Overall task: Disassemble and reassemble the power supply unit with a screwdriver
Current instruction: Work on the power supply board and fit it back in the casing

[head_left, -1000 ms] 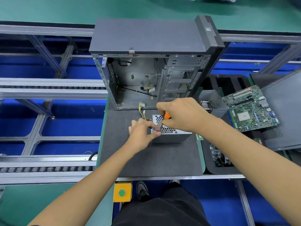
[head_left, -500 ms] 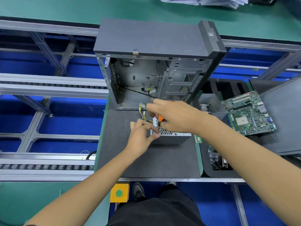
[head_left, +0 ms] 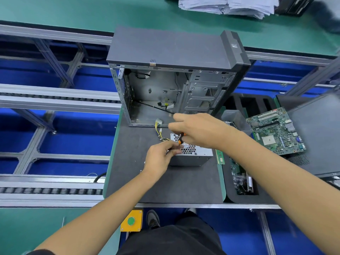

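Observation:
A silver power supply unit (head_left: pixel 195 155) with a honeycomb grille lies on the dark mat (head_left: pixel 165 181) in front of the open computer case (head_left: pixel 173 85). Its yellow and black cable bundle (head_left: pixel 159 132) runs toward the case. My right hand (head_left: pixel 198 131) is closed around an orange-handled screwdriver (head_left: pixel 181 138) held over the unit's top left corner. My left hand (head_left: pixel 161 155) rests against the unit's left end, fingertips pinched at the screwdriver's tip; what they pinch is hidden.
A green motherboard (head_left: pixel 276 131) lies on a grey side panel (head_left: pixel 320 133) at the right. A black foam tray (head_left: pixel 244 181) with parts sits beside the mat. Conveyor rails (head_left: pixel 55 100) run on the left. A yellow box with a green button (head_left: pixel 131 220) hangs below the bench edge.
My right hand with the screwdriver has shifted left over the unit's top left corner. My left hand stays at the unit's left end. The camera view has tilted slightly.

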A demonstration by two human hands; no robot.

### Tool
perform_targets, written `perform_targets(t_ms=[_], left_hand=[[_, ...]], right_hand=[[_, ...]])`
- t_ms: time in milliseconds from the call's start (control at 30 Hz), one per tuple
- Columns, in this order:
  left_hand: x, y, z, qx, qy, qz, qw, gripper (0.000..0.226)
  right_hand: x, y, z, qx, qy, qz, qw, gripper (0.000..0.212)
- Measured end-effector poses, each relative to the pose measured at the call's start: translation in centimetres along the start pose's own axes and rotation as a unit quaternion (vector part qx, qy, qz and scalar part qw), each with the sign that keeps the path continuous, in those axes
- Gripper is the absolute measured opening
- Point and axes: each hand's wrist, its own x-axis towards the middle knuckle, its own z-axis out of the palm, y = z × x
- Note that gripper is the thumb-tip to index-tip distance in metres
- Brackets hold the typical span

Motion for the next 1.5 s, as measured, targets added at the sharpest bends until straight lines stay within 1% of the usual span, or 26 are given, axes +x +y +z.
perform_targets(t_ms=[67,133,200,233,300,367,433,467,567,667,700,733,800,867,933,967,1033,1067,1133,1200,1233,1300,1367,1433,1500], left_hand=[[0.1,0.0,-0.2,-0.01,-0.008,-0.025,1.0,0.015],[0.1,0.0,-0.2,-0.035,0.007,-0.046,0.998,0.021],[0.0,0.0,-0.2,-0.019,0.025,-0.035,0.999,0.021],[-0.2,0.0,-0.1,-0.015,0.028,-0.03,0.999,0.019],[-0.3,0.0,-0.1,-0.023,0.029,-0.021,0.999,0.02],[-0.4,0.0,-0.2,-0.019,0.028,-0.012,0.999,0.03],[-0.3,0.0,-0.4,-0.003,0.019,-0.011,1.0,0.033],[-0.3,0.0,-0.4,-0.001,0.011,-0.017,1.0,0.03],[-0.3,0.4,-0.5,-0.028,-0.005,-0.03,0.999,0.011],[-0.1,1.3,-0.1,-0.068,0.032,-0.03,0.997,0.019],[0.0,1.5,0.1,-0.079,0.042,-0.025,0.996,0.018],[-0.1,1.6,0.2,-0.09,0.043,-0.019,0.995,0.015],[-0.1,1.6,0.1,-0.095,0.033,-0.001,0.995,0.008],[-0.1,1.8,-0.4,-0.085,0.011,0.0,0.996,0.009],[0.3,1.9,-0.9,-0.08,-0.02,-0.011,0.997,0.013],[0.5,2.0,-1.0,-0.072,-0.039,-0.014,0.997,0.012],[1.0,2.2,-1.3,-0.045,-0.07,-0.021,0.996,0.004],[1.2,2.5,-1.6,-0.034,-0.064,-0.024,0.997,0.008],[1.2,3.1,-1.9,-0.049,-0.017,-0.018,0.999,0.02],[1.1,3.3,-1.9,-0.062,0.04,0.029,0.997,0.028],[1.0,3.3,-1.9,-0.057,0.052,0.052,0.996,0.024],[1.1,3.4,-2.2,-0.024,0.036,0.088,0.995,0.014],[1.6,3.5,-2.9,-0.004,-0.003,0.11,0.994,0.021],[1.9,4.0,-3.6,-0.015,-0.048,0.1,0.994,0.031],[2.3,4.1,-4.2,-0.024,-0.096,0.095,0.991,0.033]], right_hand=[[0.2,0.3,0.1,-0.001,0.006,0.031,0.999,0.033],[0.2,0.0,0.2,-0.001,0.007,0.053,0.999,0.042],[0.1,-0.3,0.3,0.003,0.007,0.068,0.998,0.048],[0.0,-0.4,0.1,-0.002,0.007,0.065,0.998,0.045],[-0.2,-0.5,-0.3,-0.013,0.005,0.027,1.0,0.034],[-0.3,-0.2,-0.6,-0.045,-0.016,-0.042,0.998,0.028],[-0.1,0.1,-1.0,-0.063,-0.029,-0.064,0.996,0.021],[0.2,0.1,-1.2,-0.063,-0.023,-0.062,0.996,0.022],[1.1,-0.3,-1.4,-0.071,-0.035,-0.031,0.996,0.018],[1.8,-1.2,-0.9,-0.08,-0.033,0.032,0.996,0.011],[2.0,-1.7,-0.7,-0.091,-0.033,0.052,0.994,0.011],[2.1,-1.9,-0.6,-0.102,-0.036,0.062,0.992,0.015],[1.9,-1.8,-0.7,-0.114,-0.045,0.04,0.992,0.021],[1.5,-1.1,-1.2,-0.128,-0.04,-0.033,0.99,0.025],[1.2,-0.3,-1.7,-0.149,-0.041,-0.1,0.983,0.017],[1.1,-0.2,-1.8,-0.154,-0.046,-0.114,0.98,0.014],[1.2,-0.1,-1.6,-0.159,-0.047,-0.127,0.978,0.011],[1.3,-0.1,-1.5,-0.163,-0.049,-0.125,0.977,0.01],[1.6,-0.1,-1.1,-0.165,-0.044,-0.098,0.98,0.012],[1.6,-0.1,-0.8,-0.169,-0.03,-0.073,0.982,0.017],[1.5,-0.2,-0.7,-0.176,-0.024,-0.068,0.982,0.021],[1.3,-0.2,-0.5,-0.183,-0.009,-0.072,0.98,0.029],[1.1,0.0,-1.0,-0.183,-0.003,-0.089,0.979,0.035],[1.1,0.5,-1.7,-0.191,-0.002,-0.122,0.974,0.039],[1.3,0.7,-2.2,-0.219,-0.015,-0.172,0.96,0.031]])
